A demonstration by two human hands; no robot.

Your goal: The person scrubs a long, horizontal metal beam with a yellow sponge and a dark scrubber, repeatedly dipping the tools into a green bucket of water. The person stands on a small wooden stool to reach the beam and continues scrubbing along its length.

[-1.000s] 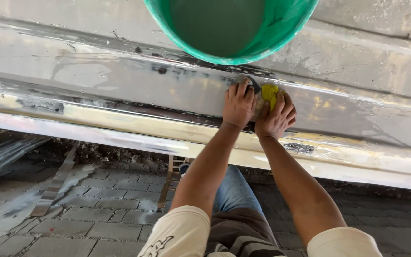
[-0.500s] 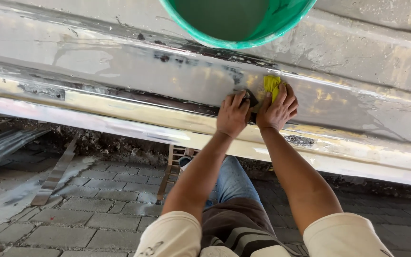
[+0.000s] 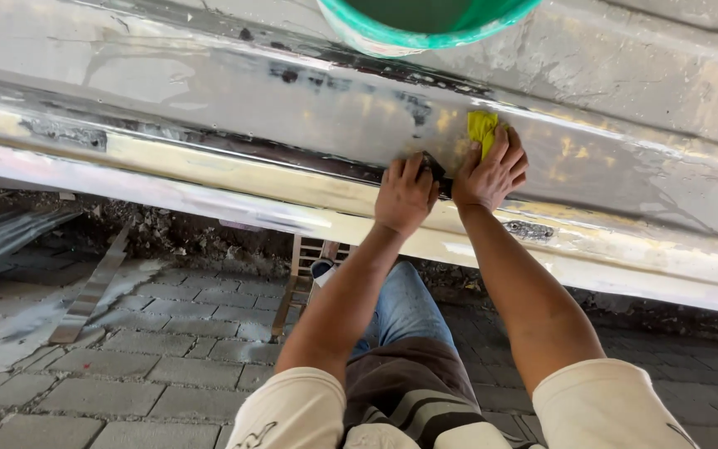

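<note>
Our one head-worn camera, looking down along our outstretched arms, close to the long metal panel (image 3: 209,108), paved floor (image 3: 126,366) below
</note>
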